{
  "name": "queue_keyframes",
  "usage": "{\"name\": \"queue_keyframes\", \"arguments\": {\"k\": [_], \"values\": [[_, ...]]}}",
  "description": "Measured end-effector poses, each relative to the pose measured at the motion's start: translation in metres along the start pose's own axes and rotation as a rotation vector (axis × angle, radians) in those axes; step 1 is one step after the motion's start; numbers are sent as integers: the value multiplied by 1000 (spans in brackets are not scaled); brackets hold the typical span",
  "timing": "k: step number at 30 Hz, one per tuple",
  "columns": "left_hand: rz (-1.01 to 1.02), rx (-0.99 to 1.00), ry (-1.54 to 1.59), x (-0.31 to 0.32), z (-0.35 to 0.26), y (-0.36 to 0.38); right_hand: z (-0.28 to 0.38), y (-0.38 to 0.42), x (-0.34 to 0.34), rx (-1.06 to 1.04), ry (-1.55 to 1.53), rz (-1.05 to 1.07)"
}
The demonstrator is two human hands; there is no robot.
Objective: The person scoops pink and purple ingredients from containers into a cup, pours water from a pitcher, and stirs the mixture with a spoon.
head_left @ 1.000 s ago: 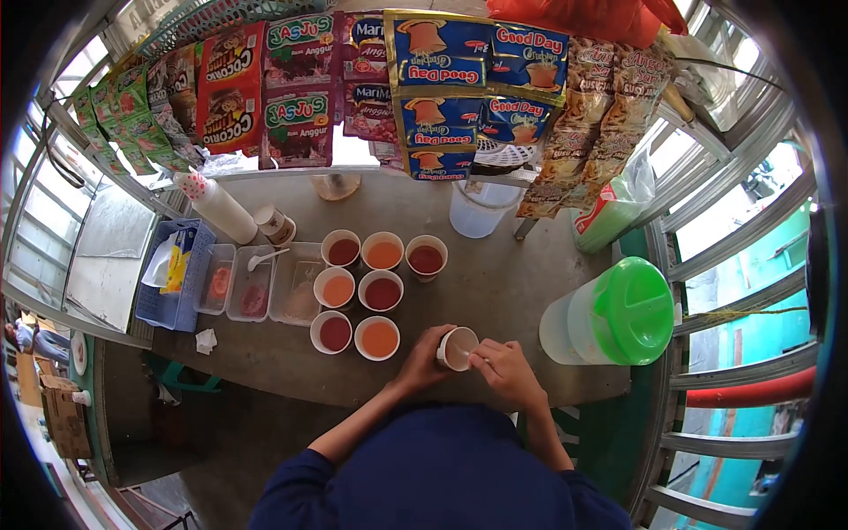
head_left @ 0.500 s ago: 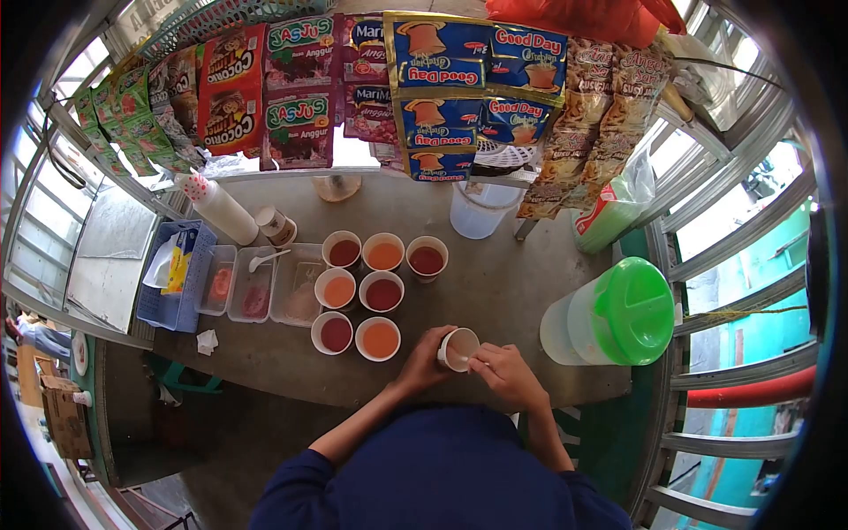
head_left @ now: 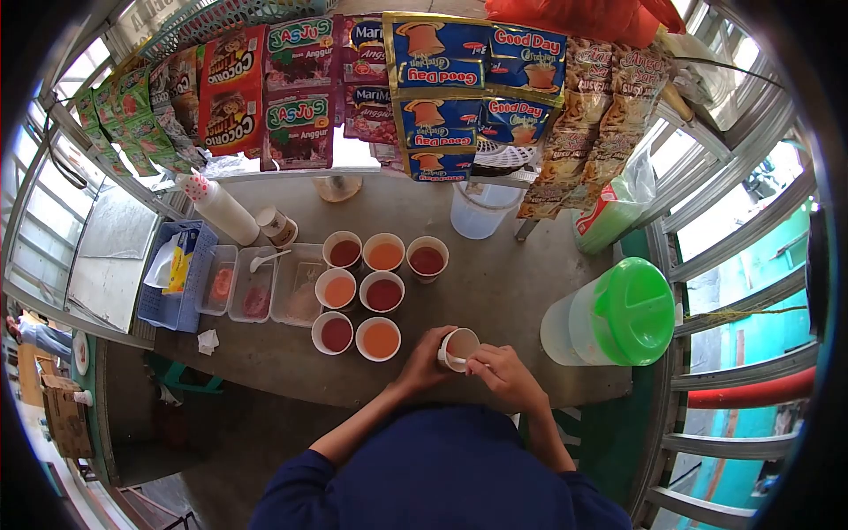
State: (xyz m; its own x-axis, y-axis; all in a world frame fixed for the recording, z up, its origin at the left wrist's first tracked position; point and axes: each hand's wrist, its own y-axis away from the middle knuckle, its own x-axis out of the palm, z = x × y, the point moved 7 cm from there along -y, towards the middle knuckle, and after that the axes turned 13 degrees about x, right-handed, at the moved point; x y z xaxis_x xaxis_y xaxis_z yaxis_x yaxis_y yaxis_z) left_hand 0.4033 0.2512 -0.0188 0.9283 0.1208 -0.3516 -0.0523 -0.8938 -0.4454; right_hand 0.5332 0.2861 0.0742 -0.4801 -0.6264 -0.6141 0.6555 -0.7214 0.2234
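At the near edge of the grey concrete counter [head_left: 495,283], the left hand [head_left: 422,360] curls around a small white plastic cup [head_left: 458,347], gripping its side, while the right hand [head_left: 503,372], fingers bent and pinched on a thin white stirrer [head_left: 461,359], reaches over the cup's rim.

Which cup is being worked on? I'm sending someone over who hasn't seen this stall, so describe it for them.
Start at the big jug with the green lid on the counter's right side. Just left of it, at the near edge, the left hand grips a white cup while the right hand holds a thin white utensil in it. Unlike the seven filled cups grouped further left, it stands apart and is the only one held.
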Motion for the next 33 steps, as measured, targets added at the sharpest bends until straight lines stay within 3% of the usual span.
{"name": "queue_keyframes", "arguments": {"k": [5, 8, 10, 13, 17, 19, 26, 29, 32, 33], "values": [[5, 1, -3, 0, -2, -2, -4, -1, -1, 50, 138, -2], [9, -1, -13, 0, 0, -1, -4, -1, 2, 8, -139, 62], [14, 1, -23, 2, 0, -1, 0, 0, -5, 55, 139, -84], [1, 4, -13, 0, -2, -2, -7, 1, 1, -3, -36, 21], [13, -3, -14, 1, -1, -1, -7, 1, -3, 49, 105, -76], [10, -3, -15, 0, 0, -1, -7, 1, 0, 23, 8, 34], [8, 2, -16, 0, -2, -2, -6, -1, -2, 36, 89, 12], [10, -1, -11, -1, -2, -1, -8, -1, 1, 16, -113, 66], [6, 6, -11, 0, -3, -3, -4, -3, -4, 16, 146, -36], [7, 11, -19, 0, -3, -2, -6, -4, -2, -5, -1, -1]]}}
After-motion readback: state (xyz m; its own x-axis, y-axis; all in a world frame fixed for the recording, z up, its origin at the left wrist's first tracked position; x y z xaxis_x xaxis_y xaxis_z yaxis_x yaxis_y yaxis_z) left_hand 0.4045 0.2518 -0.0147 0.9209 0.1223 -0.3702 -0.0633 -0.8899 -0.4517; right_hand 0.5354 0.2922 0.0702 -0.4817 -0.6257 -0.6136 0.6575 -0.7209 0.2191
